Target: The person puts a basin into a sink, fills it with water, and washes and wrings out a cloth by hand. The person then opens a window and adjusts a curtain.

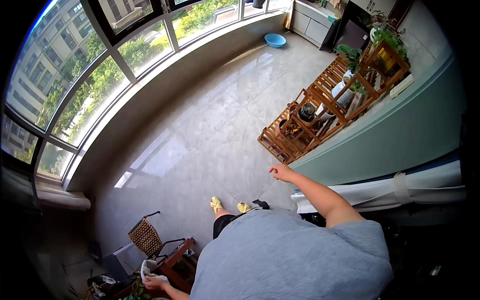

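Left hand [156, 283] grasping white item [148, 268] (pot or cloth, cannot tell), low beside reddish wooden frame [176, 256]; woven-back chair [145, 237] stands between it and open floor [210, 125]. Right hand [283, 173] released, fingers loosely curled, near closest corner of slatted plant stand [324, 84]. Blue basin [275, 40] at floor's far edge.

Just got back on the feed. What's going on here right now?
The person's left hand holds a white container near the woven chair; its contents are hard to make out. The right hand is held out, loosely curled with nothing visible in it, near the wooden plant stand. A blue basin sits farther off on the floor.
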Tool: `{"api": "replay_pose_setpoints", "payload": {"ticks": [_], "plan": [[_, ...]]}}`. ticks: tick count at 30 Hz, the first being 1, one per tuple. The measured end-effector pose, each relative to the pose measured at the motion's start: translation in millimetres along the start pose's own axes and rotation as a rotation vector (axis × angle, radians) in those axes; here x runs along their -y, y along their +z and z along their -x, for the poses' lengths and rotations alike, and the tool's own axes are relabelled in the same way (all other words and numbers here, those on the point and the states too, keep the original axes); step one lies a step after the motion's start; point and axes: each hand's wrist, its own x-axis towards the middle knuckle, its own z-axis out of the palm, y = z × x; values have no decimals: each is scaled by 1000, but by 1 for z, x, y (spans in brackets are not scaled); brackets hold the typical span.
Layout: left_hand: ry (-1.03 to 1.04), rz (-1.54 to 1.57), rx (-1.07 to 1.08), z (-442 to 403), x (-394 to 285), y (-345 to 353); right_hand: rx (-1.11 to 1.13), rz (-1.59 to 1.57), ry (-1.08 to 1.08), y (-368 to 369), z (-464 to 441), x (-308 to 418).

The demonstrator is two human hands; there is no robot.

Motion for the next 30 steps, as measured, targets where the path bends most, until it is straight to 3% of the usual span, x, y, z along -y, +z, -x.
{"api": "replay_pose_setpoints", "payload": {"ticks": [2,4,6,9,11,13,16,20,24,26,28,29,30], "plan": [[-111,-45,178,-18,-92,-8,13,-70,-79,11,-18,58],[-83,510,344,-29,-117,42,38,-102,-187,20,-35,115],[-285,1021,595,-41,-174,62,60,-98,-248,29,-49,165],[-383,1344,856,-63,-239,49,145,-84,-331,38,-66,219],[-344,1445,1038,-75,-306,8,180,-191,-374,47,-77,252],[-470,1590,1135,-84,-323,20,203,-457,-393,61,-89,288],[-651,1685,1255,-81,-356,32,476,-832,-127,72,-101,350],[-686,1907,1738,-90,-375,34,962,-1422,-4,121,-134,364],[-827,1813,1673,-98,-370,31,1034,-1591,96,137,-130,401],[-907,1808,1618,-102,-357,27,960,-1501,158,137,-133,409],[-836,1634,1622,-108,-341,30,999,-1433,5,130,-129,422],[-620,1440,1511,-108,-337,38,953,-1449,34,131,-132,423],[-543,1316,1423,-112,-331,40,926,-1446,43,131,-136,426]]}}
